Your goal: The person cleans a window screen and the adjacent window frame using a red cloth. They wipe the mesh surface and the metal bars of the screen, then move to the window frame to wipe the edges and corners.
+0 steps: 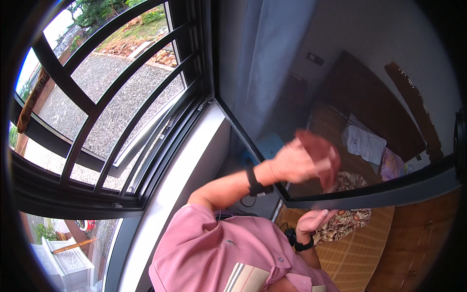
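My left hand point(297, 162), blurred, holds a reddish-brown cloth point(321, 153) against the dark mesh of a window screen point(292, 95). A black band is on that wrist. Below the screen's lower edge, my right hand point(313, 222) holds the dark frame point(328, 203), its palm partly turned up and its fingertips partly hidden. That wrist has a dark band too. The framed screen stands swung inward from the window opening, and the cloth lies near its lower left corner.
Dark curved-looking bars point(91, 109) cross the window at left, above a white sill point(178, 153). A blue-grey curtain point(262, 65) hangs behind the mesh. Lower right are a patterned fabric point(346, 226), a woven mat point(354, 252) and wooden drawers point(412, 241).
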`<action>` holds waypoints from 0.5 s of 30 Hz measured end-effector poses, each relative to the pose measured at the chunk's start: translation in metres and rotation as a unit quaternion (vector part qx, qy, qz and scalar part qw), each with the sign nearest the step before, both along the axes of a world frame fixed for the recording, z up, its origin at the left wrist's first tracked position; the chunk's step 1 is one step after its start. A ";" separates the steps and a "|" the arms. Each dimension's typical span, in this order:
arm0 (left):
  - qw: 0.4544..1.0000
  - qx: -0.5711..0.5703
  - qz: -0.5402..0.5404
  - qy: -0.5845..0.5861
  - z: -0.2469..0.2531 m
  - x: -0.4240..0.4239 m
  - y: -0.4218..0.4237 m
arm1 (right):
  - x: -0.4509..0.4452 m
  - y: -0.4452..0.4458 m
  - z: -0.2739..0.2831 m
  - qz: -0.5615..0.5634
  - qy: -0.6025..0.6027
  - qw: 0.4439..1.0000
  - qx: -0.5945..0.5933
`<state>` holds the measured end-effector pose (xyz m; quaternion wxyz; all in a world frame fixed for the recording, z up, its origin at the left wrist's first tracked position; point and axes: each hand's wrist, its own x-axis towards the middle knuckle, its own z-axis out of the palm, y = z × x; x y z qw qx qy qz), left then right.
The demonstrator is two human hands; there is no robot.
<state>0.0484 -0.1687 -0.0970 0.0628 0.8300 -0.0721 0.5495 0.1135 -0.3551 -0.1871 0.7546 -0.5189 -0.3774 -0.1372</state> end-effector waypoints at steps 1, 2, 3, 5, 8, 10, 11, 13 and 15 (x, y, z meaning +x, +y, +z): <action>0.998 -0.056 -0.023 -0.020 0.011 -0.002 0.027 | 0.002 0.000 0.000 -0.011 -0.013 1.000 -0.010; 0.994 -0.085 0.053 -0.036 0.012 -0.010 0.053 | 0.007 -0.001 -0.001 -0.023 -0.026 0.999 -0.021; 0.984 -0.117 0.126 -0.045 0.013 -0.017 0.080 | 0.009 -0.001 -0.003 -0.037 -0.037 0.998 -0.032; 0.951 -0.259 0.146 -0.083 0.019 -0.033 0.138 | 0.009 -0.002 -0.003 -0.048 -0.052 0.996 -0.051; 0.935 -0.270 0.112 -0.202 0.006 -0.046 0.229 | 0.007 -0.003 -0.006 -0.059 -0.038 0.996 -0.061; 0.899 -0.343 0.194 -0.190 -0.016 -0.064 0.289 | 0.002 0.000 -0.005 -0.045 -0.025 0.997 -0.056; 0.899 -0.330 0.194 -0.212 -0.015 -0.064 0.287 | -0.001 0.003 -0.002 -0.041 -0.025 0.997 -0.057; 0.856 -0.434 0.079 -0.270 0.009 -0.052 0.256 | -0.002 0.004 0.000 -0.039 -0.027 0.997 -0.054; 0.867 -0.391 0.105 -0.290 0.020 -0.033 0.224 | -0.003 0.004 0.001 -0.032 -0.035 0.998 -0.052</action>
